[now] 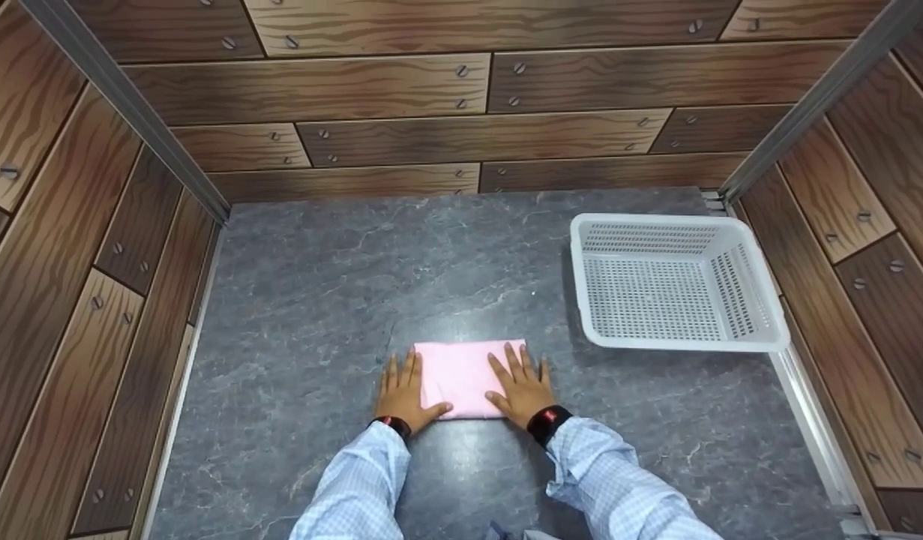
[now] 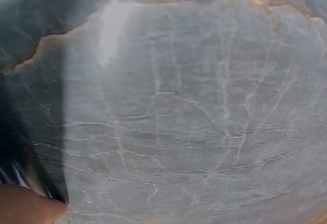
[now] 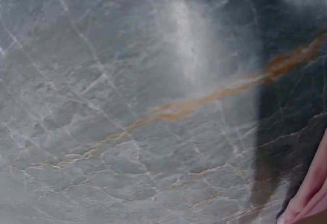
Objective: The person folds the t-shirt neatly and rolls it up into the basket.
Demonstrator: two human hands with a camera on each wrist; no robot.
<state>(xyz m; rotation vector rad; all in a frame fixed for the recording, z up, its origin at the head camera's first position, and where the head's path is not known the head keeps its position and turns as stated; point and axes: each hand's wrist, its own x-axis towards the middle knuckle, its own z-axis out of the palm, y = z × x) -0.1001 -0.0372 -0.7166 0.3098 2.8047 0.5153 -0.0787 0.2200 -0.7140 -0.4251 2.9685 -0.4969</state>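
A folded pink cloth (image 1: 467,379) lies flat on the grey marbled tabletop (image 1: 341,285), near the front middle. Along its left edge rests my left hand (image 1: 406,394), fingers straight and thumb over the cloth's lower corner. My right hand (image 1: 524,390) lies spread on the cloth's right side, with its fingers extended. In the left wrist view only part of a finger or thumb (image 2: 30,206) shows at the lower left corner. A folded edge of the pink cloth (image 3: 309,198) appears at the lower right of the right wrist view.
A white perforated plastic basket (image 1: 686,345) stands at the right of the table, beyond my right hand, with nothing visible inside. Wood-patterned panels (image 1: 394,86) wall the back and both sides, joined by grey metal corner posts (image 1: 131,105).
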